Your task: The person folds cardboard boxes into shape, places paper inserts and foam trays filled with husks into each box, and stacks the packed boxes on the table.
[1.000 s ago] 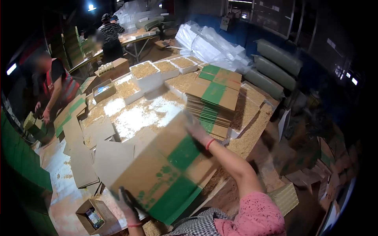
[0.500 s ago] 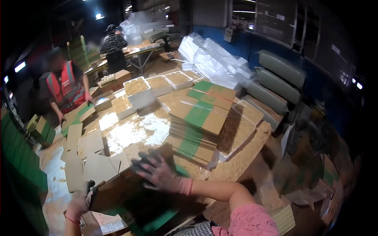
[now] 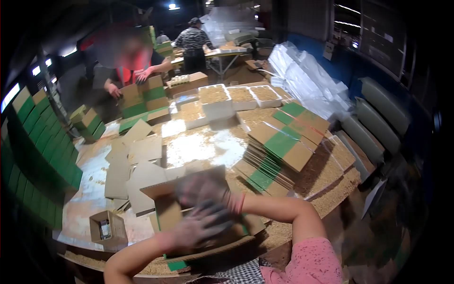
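Note:
An opened-up cardboard box (image 3: 168, 208) with green bands sits at the table's near edge in front of me, its flaps standing out. My left hand (image 3: 203, 225), in a grey-coated glove, reaches across the box with its fingers stretched out over the opening. Just beyond it, my right hand (image 3: 208, 191), gloved as well, is at the far flap; motion smears its fingers. The two hands overlap in view, so the inside of the box is partly hidden. Right of the box lies a stack of flat green-and-brown cartons (image 3: 279, 142).
Flat cardboard pieces (image 3: 137, 151) and a small open box (image 3: 108, 229) lie to the left. White trays of grainy material (image 3: 215, 97) stand farther back. Green cartons (image 3: 47, 128) are piled at left. Across the table, a person in a red vest (image 3: 125, 71) handles a carton.
My left hand has moved from the box's left side onto its middle, near my right hand. The box has been opened into shape. My view has turned left.

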The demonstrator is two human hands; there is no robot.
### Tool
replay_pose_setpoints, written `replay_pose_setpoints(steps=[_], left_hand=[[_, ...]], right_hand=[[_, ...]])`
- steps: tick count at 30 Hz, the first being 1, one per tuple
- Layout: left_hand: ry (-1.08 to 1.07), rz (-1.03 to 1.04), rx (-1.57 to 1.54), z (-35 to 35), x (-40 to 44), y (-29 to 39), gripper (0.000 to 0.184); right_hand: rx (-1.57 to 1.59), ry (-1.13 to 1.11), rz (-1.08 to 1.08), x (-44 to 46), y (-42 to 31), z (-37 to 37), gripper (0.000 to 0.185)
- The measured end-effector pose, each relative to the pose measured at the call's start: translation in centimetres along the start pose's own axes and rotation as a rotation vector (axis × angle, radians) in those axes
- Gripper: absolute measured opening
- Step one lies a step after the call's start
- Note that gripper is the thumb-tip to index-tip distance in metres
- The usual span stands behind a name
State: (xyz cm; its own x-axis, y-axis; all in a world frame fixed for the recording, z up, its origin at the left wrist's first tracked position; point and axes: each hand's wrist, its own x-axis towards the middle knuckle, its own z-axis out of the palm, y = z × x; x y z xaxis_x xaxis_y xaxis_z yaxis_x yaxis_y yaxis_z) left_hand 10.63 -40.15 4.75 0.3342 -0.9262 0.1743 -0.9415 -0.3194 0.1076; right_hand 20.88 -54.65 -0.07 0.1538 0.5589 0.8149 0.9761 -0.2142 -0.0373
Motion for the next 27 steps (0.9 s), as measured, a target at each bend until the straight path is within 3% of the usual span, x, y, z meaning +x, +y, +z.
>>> replay_pose_setpoints(steps=[2, 3, 4, 6, 7, 8, 9, 10, 12, 14, 15, 16, 17, 19, 20, 21, 23, 26, 27], left_hand=[[-0.078, -0.125, -0.206, 6.7, -0.4, -1.5, 0.054], [0.032, -0.076, -0.268, 7.6, -0.4, -2.0, 0.056], [0.141, -0.026, -0.333, 7.7, -0.5, -2.3, 0.058], [0.012, 0.093, -0.613, 4.1, -0.4, -2.7, 0.058], [-0.095, 0.097, -0.732, 0.7, 0.1, -1.5, 0.056], [-0.192, -0.035, -0.422, 0.2, -0.4, 0.6, 0.058], [-0.303, -0.151, -0.225, -2.1, 0.2, 2.1, 0.063], [-0.418, -0.254, -0.024, -4.0, 1.0, 2.4, 0.068], [-0.182, -0.421, -0.052, -4.8, -0.2, -0.9, 0.080], [0.046, -0.681, 0.175, 1.4, -4.5, -5.1, 0.091], [0.095, -0.693, 0.174, 2.0, -6.6, -5.5, 0.095], [0.147, -0.697, 0.174, 2.5, -8.4, -6.2, 0.099], [0.219, -0.671, 0.098, 2.4, -10.2, -7.1, 0.100], [0.445, -0.603, -0.204, 1.6, -13.0, -6.6, 0.094], [0.601, -0.538, -0.414, 1.2, -13.8, -6.3, 0.088], [0.584, -0.509, -0.435, 3.0, -15.9, -6.7, 0.088], [0.902, -0.618, -1.036, 9.3, -21.6, -7.8, 0.065], [1.150, -0.273, -1.853, 7.5, -18.0, -7.3, 0.052], [1.173, -0.535, -1.553, 6.3, -16.2, -6.2, 0.054]], right_hand=[[-0.215, 0.194, 0.390, 4.5, 4.5, -1.6, 0.059], [-0.659, 0.139, 0.252, 6.5, 6.6, -2.7, 0.063], [-0.578, 0.036, 0.363, 5.4, 7.9, -2.0, 0.067], [-0.489, -0.553, 0.609, 3.9, 5.0, -2.4, 0.070], [-0.473, -0.562, 0.570, 2.6, 3.1, -2.6, 0.069], [-0.457, -0.571, 0.537, 0.7, 1.0, -2.5, 0.069], [-0.532, -0.752, 0.514, -2.5, -0.8, -1.5, 0.070], [-0.348, -0.646, 0.617, -4.6, -0.5, -0.5, 0.060], [0.200, -0.158, 0.840, -4.3, -1.4, -2.0, 0.055], [0.472, 0.204, 1.108, -8.2, -1.9, -1.1, 0.044], [0.057, -0.059, 0.743, -12.3, -4.4, -1.3, 0.041], [0.063, -0.249, 0.730, -16.0, -7.2, -1.1, 0.043], [0.624, -0.161, 0.979, -20.3, -9.9, 0.7, 0.049], [0.806, -0.306, 1.020, -14.3, -13.5, -2.6, 0.057], [0.627, -0.497, 0.662, -15.4, -12.6, -2.5, 0.061], [0.651, -0.304, 0.656, -12.7, -11.2, -3.8, 0.062], [0.568, -0.115, 0.740, -2.5, -9.9, -8.0, 0.059], [0.160, -0.524, 0.759, 6.9, -13.2, -4.7, 0.049], [0.069, -0.512, 0.511, 4.4, -14.0, 1.5, 0.048]])
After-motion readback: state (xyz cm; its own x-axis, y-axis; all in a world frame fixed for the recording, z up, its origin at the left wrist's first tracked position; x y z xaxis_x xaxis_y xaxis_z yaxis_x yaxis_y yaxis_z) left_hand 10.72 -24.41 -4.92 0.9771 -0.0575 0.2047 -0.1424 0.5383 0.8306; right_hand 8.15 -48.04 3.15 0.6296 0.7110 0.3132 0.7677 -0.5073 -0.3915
